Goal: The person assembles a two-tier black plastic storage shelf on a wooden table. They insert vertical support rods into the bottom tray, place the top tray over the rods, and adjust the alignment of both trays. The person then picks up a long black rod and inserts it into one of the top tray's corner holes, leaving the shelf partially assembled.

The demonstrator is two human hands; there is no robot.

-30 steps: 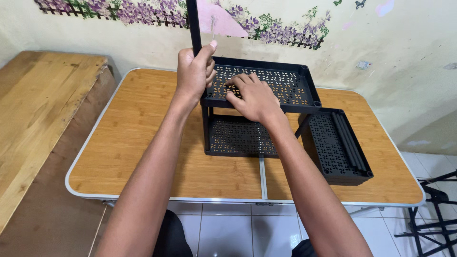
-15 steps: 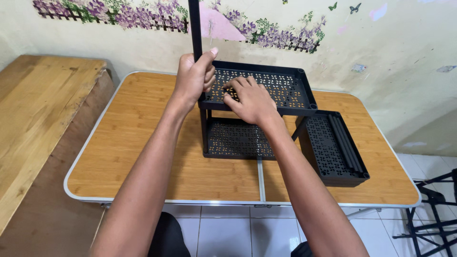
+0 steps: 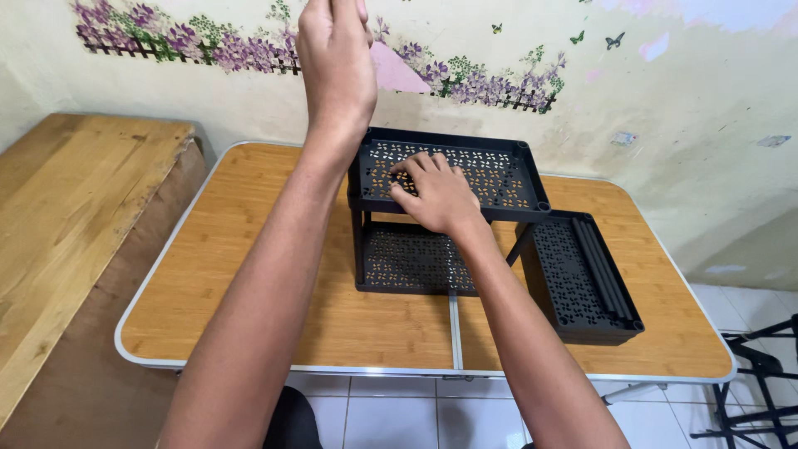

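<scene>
Left hand [image 3: 335, 62] has risen from the rack's back-left corner to the top of view; grip looks closed, can't tell on what, pole not visible now. Right hand [image 3: 436, 193] lies flat, fingers spread, on upper tray [image 3: 499, 170] of black rack, mid surface [image 3: 241, 249]. Spare tray [image 3: 573, 274] w/ poles [image 3: 603, 266] sits just right. Wooden bench [image 3: 75, 208] at left.

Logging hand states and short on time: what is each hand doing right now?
Left hand: raised high above the top shelf tray; whether it grips anything cannot be told.
Right hand: open, palm flat on the top shelf tray.
</scene>
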